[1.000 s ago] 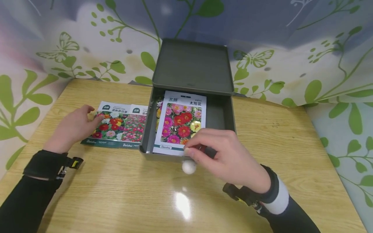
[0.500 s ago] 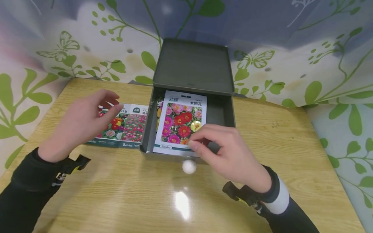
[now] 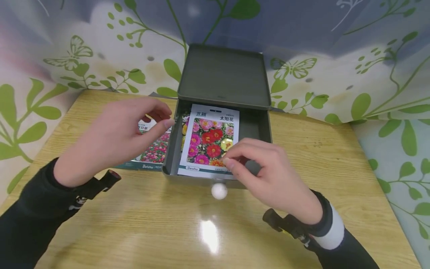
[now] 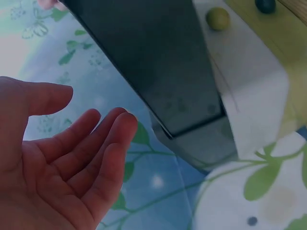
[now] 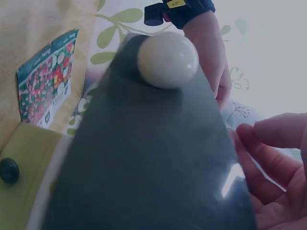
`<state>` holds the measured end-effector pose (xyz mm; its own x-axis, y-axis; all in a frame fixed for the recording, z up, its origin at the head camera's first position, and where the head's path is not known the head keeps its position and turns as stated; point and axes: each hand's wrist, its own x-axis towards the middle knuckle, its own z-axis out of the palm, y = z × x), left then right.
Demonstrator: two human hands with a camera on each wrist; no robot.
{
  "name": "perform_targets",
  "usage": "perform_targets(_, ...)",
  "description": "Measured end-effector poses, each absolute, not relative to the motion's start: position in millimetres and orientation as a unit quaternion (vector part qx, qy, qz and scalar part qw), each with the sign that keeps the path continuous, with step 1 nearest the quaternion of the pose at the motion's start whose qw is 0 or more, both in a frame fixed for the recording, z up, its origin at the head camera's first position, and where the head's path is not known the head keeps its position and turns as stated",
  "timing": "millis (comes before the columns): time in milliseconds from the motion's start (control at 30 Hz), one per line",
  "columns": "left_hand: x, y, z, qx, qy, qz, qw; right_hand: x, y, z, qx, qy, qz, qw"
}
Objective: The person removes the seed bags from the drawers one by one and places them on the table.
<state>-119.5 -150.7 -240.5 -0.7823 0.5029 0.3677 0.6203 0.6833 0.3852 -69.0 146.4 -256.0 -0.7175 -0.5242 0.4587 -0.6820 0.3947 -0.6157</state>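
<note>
The drawer [image 3: 188, 180] looks smooth and faintly sheened, metal or hard plastic, hard to tell which. The knob [image 3: 219, 191] on its front is smooth and glossy. The packet [image 3: 208, 142] inside the drawer looks slick and shiny. Under the drawer, the table [image 3: 312, 157] shows polished wood grain; beside the drawer, the sleeves [image 3: 31, 216] are matt cloth.

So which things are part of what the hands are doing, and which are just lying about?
Part of the job, it seems:
flower packet inside the box
gray box with the white knob
right hand, fingertips over the packet's lower right
left hand, near the box's left side

Probably just lying about:
seed packets on the table, unless they get used too
</note>
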Motion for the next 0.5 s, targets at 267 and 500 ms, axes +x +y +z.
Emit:
perform_targets(267, -121, -132, -232, -0.333, -0.912, -0.227, 0.079, -78, 152, -248, 0.299, -0.897, 0.321, 0.054)
perform_targets(500, -129, -116, -235, -0.353, -0.917, -0.183, 0.017, -92, 151, -254, 0.288, -0.919, 0.265, 0.037)
